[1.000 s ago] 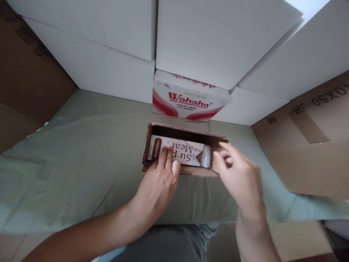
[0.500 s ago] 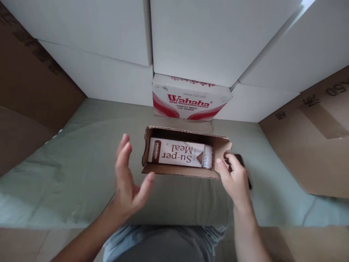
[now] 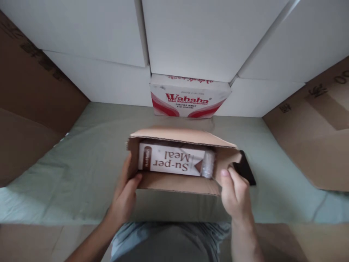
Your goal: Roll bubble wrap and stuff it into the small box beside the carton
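An open cardboard box (image 3: 177, 183) is tilted toward me between both hands. Inside lies a white carton (image 3: 174, 160) with brown "Su-per Meal" lettering, upside down from my side. Clear bubble wrap (image 3: 208, 164) sits at the carton's right end. My left hand (image 3: 127, 193) grips the box's left end, thumb on the near corner and fingers along the outside, partly hidden. On the other end, my right hand (image 3: 236, 189) pinches the box's right wall between thumb and fingers.
Behind the box stands a white and red Wahaha carton (image 3: 188, 98) against stacked white boxes (image 3: 191, 40). A flat black object (image 3: 248, 171) lies on the green cloth (image 3: 280, 174) at the right. Large brown cartons (image 3: 35, 83) stand at left and right.
My left hand has closed onto the box's left end. The box has come nearer and tipped toward me, showing its far outer wall. My right hand still holds the right end.
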`<state>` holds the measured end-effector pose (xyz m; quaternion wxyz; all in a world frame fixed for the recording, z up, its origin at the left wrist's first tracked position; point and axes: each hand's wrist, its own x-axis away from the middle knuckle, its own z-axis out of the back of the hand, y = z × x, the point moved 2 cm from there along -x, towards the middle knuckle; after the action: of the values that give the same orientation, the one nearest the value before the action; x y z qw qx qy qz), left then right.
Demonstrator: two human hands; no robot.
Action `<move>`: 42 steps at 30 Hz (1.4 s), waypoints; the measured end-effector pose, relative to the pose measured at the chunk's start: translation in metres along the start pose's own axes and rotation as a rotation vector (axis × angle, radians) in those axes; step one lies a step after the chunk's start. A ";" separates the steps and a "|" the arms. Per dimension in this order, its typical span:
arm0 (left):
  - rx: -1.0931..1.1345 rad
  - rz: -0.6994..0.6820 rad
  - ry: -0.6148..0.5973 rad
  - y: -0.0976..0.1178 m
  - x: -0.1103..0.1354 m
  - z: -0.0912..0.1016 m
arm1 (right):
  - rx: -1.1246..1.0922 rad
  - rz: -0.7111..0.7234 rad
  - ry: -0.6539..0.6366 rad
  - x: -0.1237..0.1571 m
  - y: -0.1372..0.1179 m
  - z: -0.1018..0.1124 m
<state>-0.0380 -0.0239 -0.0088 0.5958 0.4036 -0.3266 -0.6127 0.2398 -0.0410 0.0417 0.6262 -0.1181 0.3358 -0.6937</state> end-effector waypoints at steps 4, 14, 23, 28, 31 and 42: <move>0.099 0.063 -0.022 0.010 0.008 -0.003 | 0.030 -0.054 0.038 -0.002 0.007 0.003; 0.104 0.103 0.008 0.011 0.004 0.010 | -0.011 -0.011 -0.033 -0.003 -0.003 -0.006; 0.195 0.115 0.020 0.018 -0.023 0.015 | 0.005 0.039 -0.063 -0.020 -0.006 -0.014; 0.249 0.082 -0.085 0.015 -0.046 0.011 | 0.085 0.035 -0.068 -0.044 -0.011 -0.012; 0.294 0.054 -0.114 0.013 -0.056 0.001 | 0.128 0.008 -0.097 -0.054 -0.005 -0.011; 0.230 0.078 -0.120 0.011 -0.061 -0.010 | -0.021 0.176 0.150 -0.061 -0.019 0.005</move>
<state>-0.0263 0.0368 0.0028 0.5483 0.4191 -0.4450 -0.5707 0.2392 0.0152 0.0725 0.6565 -0.0423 0.3980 -0.6394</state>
